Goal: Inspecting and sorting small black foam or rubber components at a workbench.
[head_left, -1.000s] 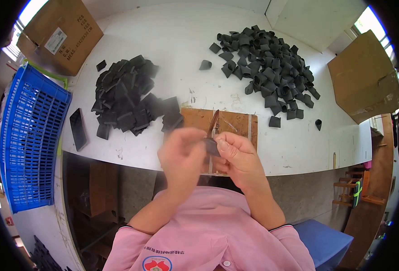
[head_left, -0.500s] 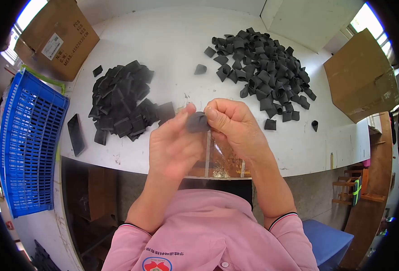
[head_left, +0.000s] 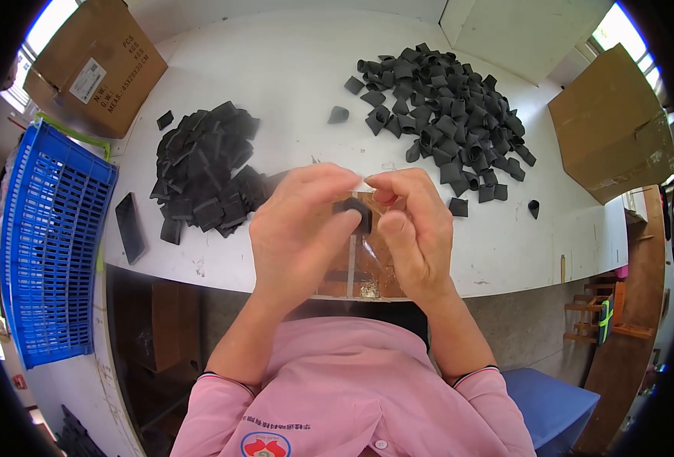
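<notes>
Piece (head_left: 365, 217) pinched in left hand (head_left: 295, 236), thumb against the near side, probably just to steady it. Right hand (head_left: 423, 236) just beside it, thumb and fingertips parted, seemingly nothing in them, maybe to leave some room. Board (head_left: 365, 266) under both, likely to spare the table (head_left: 306, 61). Flat pile (head_left: 203, 171) forward-left of left hand, curled pile (head_left: 459, 114) forward-right of right, guessing to avoid mix-ups.

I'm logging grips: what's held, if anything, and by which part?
A black piece, by its left side, in the left hand; whether the right hand touches it is unclear.
</notes>
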Action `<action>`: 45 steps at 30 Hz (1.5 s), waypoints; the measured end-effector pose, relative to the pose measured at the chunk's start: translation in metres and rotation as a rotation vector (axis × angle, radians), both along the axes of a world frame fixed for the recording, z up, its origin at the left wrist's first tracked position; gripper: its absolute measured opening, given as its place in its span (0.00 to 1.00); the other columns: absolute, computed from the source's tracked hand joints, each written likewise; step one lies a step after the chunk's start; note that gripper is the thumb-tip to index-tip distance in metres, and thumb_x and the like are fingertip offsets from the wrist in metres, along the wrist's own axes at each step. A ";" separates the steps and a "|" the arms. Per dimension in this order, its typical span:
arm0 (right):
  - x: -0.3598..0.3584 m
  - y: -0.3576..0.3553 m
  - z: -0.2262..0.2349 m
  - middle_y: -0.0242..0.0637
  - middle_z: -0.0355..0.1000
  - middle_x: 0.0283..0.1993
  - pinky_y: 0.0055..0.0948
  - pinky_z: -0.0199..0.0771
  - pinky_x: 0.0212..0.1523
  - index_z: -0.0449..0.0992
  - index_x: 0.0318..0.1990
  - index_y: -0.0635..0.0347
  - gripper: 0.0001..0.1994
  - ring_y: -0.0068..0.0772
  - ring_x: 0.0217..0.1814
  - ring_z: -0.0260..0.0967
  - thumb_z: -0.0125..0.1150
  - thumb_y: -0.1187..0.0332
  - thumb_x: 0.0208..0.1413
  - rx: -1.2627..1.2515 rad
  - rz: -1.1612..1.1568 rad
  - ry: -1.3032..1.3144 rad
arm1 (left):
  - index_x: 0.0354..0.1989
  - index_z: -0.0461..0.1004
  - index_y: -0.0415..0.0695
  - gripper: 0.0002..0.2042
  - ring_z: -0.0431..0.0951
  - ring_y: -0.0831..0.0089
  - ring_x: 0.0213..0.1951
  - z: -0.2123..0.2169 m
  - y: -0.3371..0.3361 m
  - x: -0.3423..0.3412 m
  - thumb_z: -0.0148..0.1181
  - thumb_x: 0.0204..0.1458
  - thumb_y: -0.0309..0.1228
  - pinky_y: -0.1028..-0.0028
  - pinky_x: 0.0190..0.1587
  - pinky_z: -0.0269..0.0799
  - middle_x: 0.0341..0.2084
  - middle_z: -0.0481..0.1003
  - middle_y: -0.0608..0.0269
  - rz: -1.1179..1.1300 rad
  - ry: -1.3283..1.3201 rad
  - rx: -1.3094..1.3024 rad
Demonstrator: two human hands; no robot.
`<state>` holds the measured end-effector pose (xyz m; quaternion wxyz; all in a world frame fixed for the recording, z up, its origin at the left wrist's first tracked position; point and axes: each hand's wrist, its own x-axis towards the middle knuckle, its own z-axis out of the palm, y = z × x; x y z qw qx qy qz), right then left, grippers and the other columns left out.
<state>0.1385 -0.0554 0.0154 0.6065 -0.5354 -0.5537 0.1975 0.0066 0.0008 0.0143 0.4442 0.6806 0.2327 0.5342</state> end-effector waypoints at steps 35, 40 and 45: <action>0.032 0.035 0.003 0.29 0.68 0.21 0.15 0.56 0.18 0.74 0.32 0.65 0.11 0.13 0.18 0.56 0.51 0.65 0.55 -0.069 -0.114 0.418 | 0.36 0.69 0.36 0.11 0.70 0.69 0.34 -0.082 0.019 -0.035 0.56 0.42 0.21 0.74 0.37 0.66 0.31 0.70 0.57 0.350 0.501 -0.004; 0.008 -0.010 -0.044 0.29 0.68 0.21 0.18 0.59 0.22 0.73 0.32 0.67 0.10 0.15 0.21 0.60 0.52 0.67 0.53 -0.451 0.011 0.253 | 0.34 0.68 0.39 0.12 0.69 0.57 0.35 -0.118 0.033 -0.025 0.59 0.39 0.25 0.65 0.37 0.66 0.31 0.69 0.53 0.469 1.019 0.274; -0.017 -0.028 -0.058 0.35 0.68 0.20 0.22 0.62 0.23 0.73 0.30 0.66 0.09 0.21 0.22 0.64 0.54 0.68 0.51 -0.590 0.133 0.220 | 0.28 0.68 0.40 0.08 0.72 0.58 0.33 -0.120 0.044 -0.015 0.57 0.38 0.24 0.65 0.32 0.69 0.27 0.70 0.53 0.445 1.341 0.288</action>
